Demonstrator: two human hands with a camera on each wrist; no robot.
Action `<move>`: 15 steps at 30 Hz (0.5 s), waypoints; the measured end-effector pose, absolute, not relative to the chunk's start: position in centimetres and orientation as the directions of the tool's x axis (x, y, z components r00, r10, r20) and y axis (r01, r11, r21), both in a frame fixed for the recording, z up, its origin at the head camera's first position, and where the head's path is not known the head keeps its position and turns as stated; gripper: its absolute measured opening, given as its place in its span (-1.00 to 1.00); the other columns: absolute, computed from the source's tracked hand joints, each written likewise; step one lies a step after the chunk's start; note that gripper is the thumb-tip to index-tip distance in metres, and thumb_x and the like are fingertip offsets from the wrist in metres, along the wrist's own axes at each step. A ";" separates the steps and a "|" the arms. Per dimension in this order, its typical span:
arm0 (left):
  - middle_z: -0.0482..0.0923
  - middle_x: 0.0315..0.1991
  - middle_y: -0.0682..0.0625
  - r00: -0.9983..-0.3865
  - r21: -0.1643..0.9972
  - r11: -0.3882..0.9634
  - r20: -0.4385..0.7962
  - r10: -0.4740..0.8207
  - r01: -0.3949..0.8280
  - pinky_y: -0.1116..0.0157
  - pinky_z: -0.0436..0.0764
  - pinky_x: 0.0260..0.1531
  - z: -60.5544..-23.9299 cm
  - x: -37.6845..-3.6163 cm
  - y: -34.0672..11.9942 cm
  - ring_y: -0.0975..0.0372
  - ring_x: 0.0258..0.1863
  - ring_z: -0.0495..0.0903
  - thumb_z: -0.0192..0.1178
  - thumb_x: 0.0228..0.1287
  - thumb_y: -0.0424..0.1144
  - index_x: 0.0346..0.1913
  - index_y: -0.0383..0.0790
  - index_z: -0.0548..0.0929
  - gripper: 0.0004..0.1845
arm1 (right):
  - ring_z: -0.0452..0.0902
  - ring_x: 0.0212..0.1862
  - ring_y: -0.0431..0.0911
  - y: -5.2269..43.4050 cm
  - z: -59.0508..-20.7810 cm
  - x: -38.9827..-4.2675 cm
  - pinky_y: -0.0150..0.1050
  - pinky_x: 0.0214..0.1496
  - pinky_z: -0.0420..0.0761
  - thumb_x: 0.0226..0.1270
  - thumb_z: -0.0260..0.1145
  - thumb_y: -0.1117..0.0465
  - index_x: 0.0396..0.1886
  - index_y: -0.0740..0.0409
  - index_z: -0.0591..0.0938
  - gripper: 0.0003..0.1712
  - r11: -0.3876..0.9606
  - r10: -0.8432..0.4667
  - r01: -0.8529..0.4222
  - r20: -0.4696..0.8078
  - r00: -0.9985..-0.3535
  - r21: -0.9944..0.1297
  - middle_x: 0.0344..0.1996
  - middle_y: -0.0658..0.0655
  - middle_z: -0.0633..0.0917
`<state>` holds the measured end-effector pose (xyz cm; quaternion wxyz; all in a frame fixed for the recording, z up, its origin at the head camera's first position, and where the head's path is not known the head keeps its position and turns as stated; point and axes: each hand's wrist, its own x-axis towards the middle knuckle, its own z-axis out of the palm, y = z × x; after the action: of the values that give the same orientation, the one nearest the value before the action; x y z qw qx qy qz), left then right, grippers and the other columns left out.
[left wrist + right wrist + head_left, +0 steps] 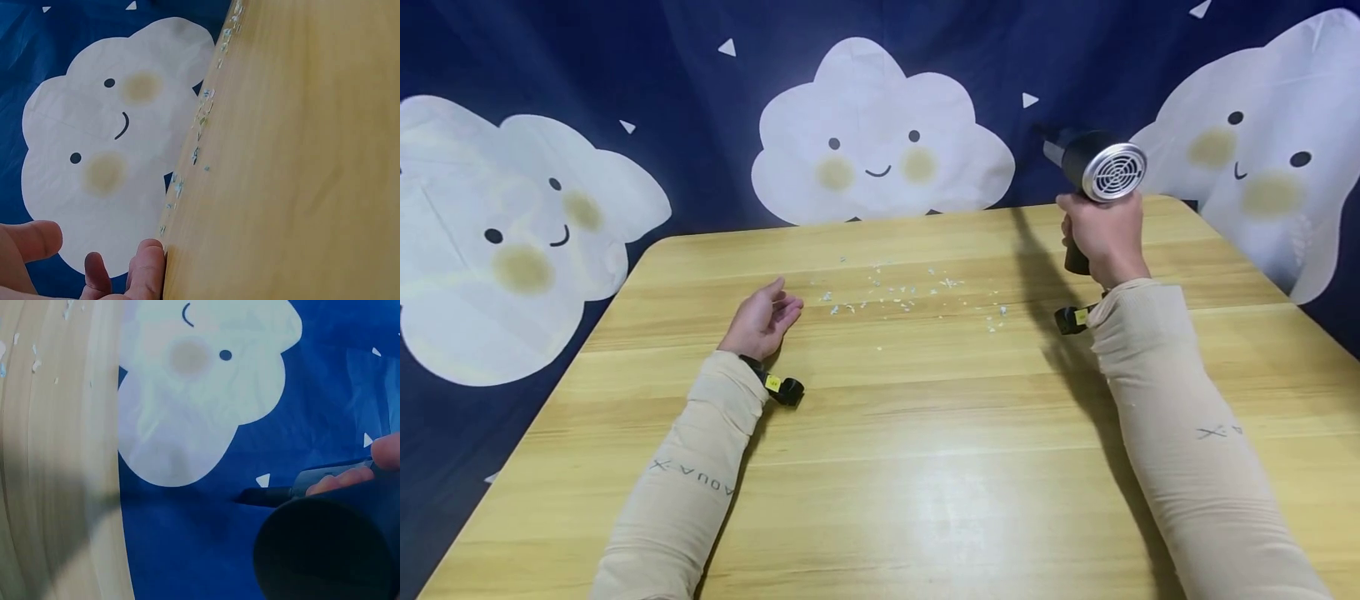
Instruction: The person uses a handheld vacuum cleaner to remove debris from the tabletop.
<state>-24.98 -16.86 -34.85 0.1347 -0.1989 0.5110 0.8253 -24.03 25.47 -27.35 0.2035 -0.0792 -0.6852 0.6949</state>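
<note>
My right hand (1101, 237) grips the handle of a black hair dryer (1093, 167) and holds it up above the far right of the wooden table (925, 450); its silver rear grille faces me. The dryer's dark body (325, 550) fills the lower right of the right wrist view, with fingertips (347, 480) by it. My left hand (763, 317) rests on the table, palm up, fingers relaxed and holding nothing. Small white and pale scraps (898, 296) lie scattered between the two hands, and show along the table (200, 125) in the left wrist view.
A dark blue backdrop with smiling white clouds (880, 137) hangs behind and around the table. The dryer's shadow (1045, 275) falls across the right side of the tabletop. Both forearms wear beige sleeves with small wrist cameras.
</note>
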 end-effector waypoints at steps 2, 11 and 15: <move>0.30 0.03 -0.09 -0.886 0.792 -0.438 -0.464 0.020 -0.425 0.39 0.35 0.21 -34.8 -25.0 -16.9 0.22 -0.01 0.41 -0.05 0.52 -0.10 0.40 -0.29 0.13 -0.45 | 0.40 -0.73 -0.15 25.5 -27.3 -24.0 -0.34 -0.67 0.45 0.12 0.32 0.42 -0.24 0.15 0.40 -0.71 0.002 0.387 -0.186 0.173 -0.906 -0.982 -0.73 0.05 0.50; 0.36 -0.04 -0.08 -0.895 0.805 -0.426 -0.446 0.026 -0.413 0.40 0.37 0.20 -35.2 -25.2 -16.9 0.23 -0.06 0.44 -0.01 0.51 -0.16 0.14 -0.29 0.31 -0.68 | 0.40 -0.76 -0.11 25.7 -27.1 -23.7 -0.30 -0.71 0.45 0.09 0.20 0.48 -0.22 0.20 0.39 -0.73 -0.009 0.373 -0.198 0.181 -0.910 -0.980 -0.74 0.09 0.51; 0.36 -0.03 -0.09 -0.897 0.807 -0.427 -0.441 0.024 -0.409 0.39 0.36 0.20 -35.2 -25.1 -17.2 0.22 -0.04 0.44 -0.01 0.51 -0.19 0.11 -0.29 0.32 -0.71 | 0.39 -0.78 -0.10 25.6 -26.9 -23.6 -0.29 -0.72 0.45 0.10 0.20 0.49 -0.21 0.19 0.39 -0.71 -0.006 0.351 -0.204 0.189 -0.917 -0.979 -0.74 0.11 0.51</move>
<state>-25.07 -17.15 -35.16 0.1313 -0.1851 0.5190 0.8241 -23.57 25.57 -26.92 0.1964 -0.0542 -0.6771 0.7072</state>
